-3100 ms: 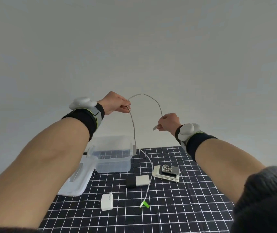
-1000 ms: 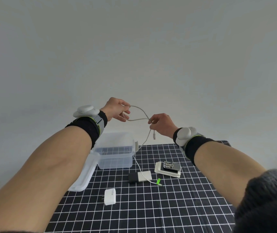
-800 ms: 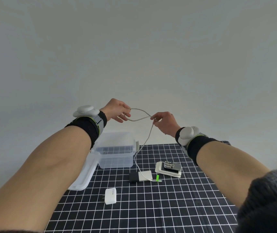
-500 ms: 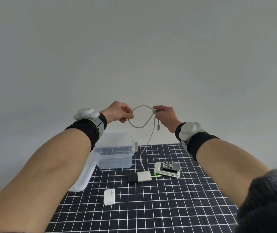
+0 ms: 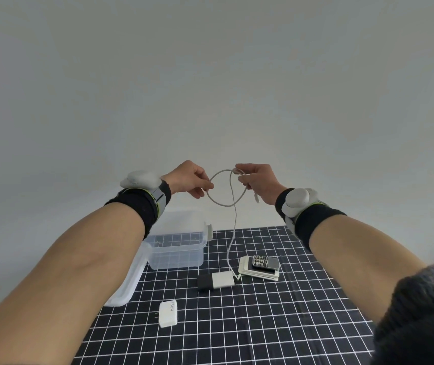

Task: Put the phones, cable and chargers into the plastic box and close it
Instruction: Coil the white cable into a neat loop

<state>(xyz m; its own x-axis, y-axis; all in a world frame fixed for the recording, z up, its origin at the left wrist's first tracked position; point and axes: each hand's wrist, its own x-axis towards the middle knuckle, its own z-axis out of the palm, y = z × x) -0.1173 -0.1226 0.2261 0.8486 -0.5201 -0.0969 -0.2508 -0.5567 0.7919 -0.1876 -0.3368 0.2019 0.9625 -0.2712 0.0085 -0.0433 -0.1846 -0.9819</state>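
Both hands are raised above the table, coiling a white cable (image 5: 233, 206). My left hand (image 5: 188, 179) pinches one side of a small loop and my right hand (image 5: 258, 180) pinches the other side, with a plug end hanging beside it. The rest of the cable drops down to the table between a black-and-white charger (image 5: 217, 280) and a stack of phones (image 5: 260, 267). A white charger (image 5: 168, 313) lies nearer to me. The clear plastic box (image 5: 176, 248) stands open behind, under my left forearm.
The box's lid (image 5: 127, 285) lies flat at its left, partly hidden by my left arm. A black mat with a white grid (image 5: 263, 325) covers the table. A plain grey wall rises behind it.
My hands have come closer together and a round loop has formed in the cable between them. The cable's lower end has been drawn across the table towards the phones.
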